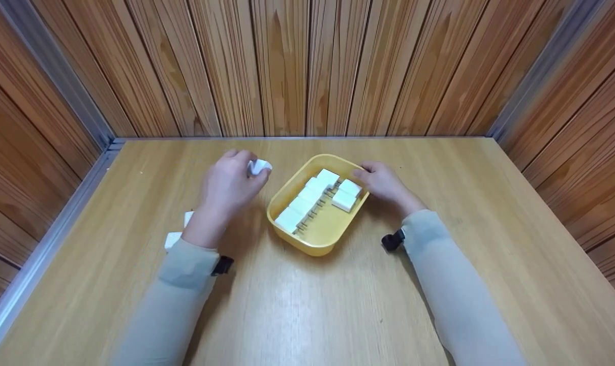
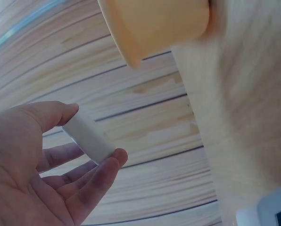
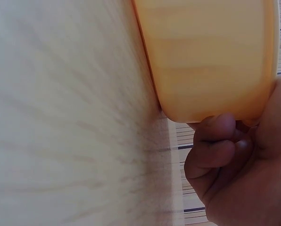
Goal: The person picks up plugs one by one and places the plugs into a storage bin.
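Left sleeve [image 1: 157, 310] before perhaps two blocks [image 1: 172, 240]

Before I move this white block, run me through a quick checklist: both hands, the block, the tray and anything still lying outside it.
1. Left grip pinching the white block: ok.
2. Right grip holding the yellow tray at its right side: ok.
3. Bare floor left in the tray: ok, at the near right.
4. Held block over the tray: not ok, it is outside, off to the left.
5. Prongs on the held block: cannot tell, none show.
6. All blocks gathered: not ok, two loose white blocks partly show beside the left sleeve.
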A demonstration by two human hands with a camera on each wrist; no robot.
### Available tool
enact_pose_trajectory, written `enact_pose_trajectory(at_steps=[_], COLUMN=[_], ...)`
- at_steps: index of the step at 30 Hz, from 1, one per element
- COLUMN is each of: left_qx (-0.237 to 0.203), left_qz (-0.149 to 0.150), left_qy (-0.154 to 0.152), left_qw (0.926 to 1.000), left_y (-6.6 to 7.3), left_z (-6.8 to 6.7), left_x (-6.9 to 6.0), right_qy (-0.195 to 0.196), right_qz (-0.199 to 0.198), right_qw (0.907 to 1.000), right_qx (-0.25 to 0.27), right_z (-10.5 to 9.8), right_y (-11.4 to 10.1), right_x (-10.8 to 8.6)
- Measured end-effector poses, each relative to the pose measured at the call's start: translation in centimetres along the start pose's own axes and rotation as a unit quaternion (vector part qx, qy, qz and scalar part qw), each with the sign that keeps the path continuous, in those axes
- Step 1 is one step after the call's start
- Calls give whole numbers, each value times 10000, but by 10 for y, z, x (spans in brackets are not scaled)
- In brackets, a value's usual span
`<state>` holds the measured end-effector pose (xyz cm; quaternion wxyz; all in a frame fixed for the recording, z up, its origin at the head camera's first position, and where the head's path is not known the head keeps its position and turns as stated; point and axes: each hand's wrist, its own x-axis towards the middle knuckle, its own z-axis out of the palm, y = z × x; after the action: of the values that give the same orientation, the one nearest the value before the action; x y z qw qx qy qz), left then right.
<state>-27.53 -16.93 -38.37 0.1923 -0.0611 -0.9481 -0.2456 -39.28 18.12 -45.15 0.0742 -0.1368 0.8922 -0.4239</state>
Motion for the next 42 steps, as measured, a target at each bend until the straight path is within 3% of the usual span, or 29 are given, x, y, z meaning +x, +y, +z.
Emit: enact_pose_trajectory(at_steps=[10,17,25,33,37,42], left_qx=[51,35,20,-7,91,212], left_qz=[396,182,588,606,799,1171], left_qy=[-19,-430,-363,-672,-689,-489], left_qw=[9992,9989,9976,9959,9944,9917], left_y=[18,33,47,57,61,68], left_z=[9,13,22,31,36,42], left_x=[-4,-6,-6,-7,-9,-10], right_qy=[12,-45,-49,-55,-8,56], right_qz=[-111,-55,-42,-68,-87,-163], right_qw=[9999,10000,10000,10000,9999,9999], right_qx=[26,-14,21,17,65,1], right_z=[-1,-1,-1,-1,0,2], right_y=[3,2,3,1,1,0], right_x=[0,1,2,1,1,1])
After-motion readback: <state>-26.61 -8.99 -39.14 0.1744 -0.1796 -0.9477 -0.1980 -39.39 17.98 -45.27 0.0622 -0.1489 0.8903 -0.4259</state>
